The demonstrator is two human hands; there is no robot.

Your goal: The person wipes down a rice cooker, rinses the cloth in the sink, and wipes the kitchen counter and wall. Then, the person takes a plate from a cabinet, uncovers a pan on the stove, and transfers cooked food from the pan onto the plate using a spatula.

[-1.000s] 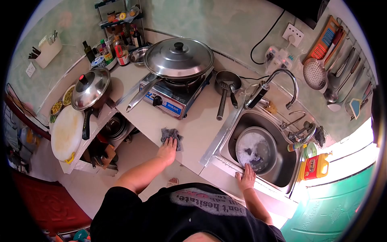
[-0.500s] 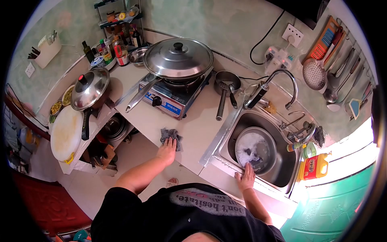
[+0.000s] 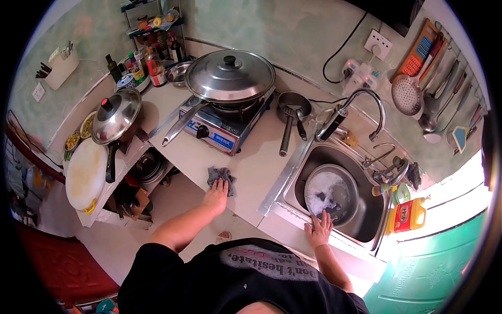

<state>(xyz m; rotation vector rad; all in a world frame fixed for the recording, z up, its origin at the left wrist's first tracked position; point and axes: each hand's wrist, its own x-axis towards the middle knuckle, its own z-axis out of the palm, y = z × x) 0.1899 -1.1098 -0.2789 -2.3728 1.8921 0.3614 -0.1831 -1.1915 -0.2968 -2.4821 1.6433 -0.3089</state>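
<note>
My left hand (image 3: 217,194) lies on a crumpled dark grey cloth (image 3: 224,175) at the counter's front edge, fingers stretched out over it. On the front rim of the steel sink (image 3: 368,230) rests my right hand (image 3: 319,230), its fingers spread and nothing held. Its fingertips are by the near rim of a round metal basin (image 3: 349,194). White suds (image 3: 321,184) and a dark piece, perhaps cloth, show in the basin's water.
A lidded wok (image 3: 230,78) sits on a portable gas stove (image 3: 219,137). Between stove and sink stands a small saucepan (image 3: 287,112). A faucet (image 3: 374,99) arches over the sink, with a yellow bottle (image 3: 413,215) at right. Farther left are a lidded pan (image 3: 116,118) and cutting board (image 3: 86,175).
The fingers of my right hand have shifted slightly at the sink rim. My left hand and the cloth look the same, and the whole view has moved very slightly.
</note>
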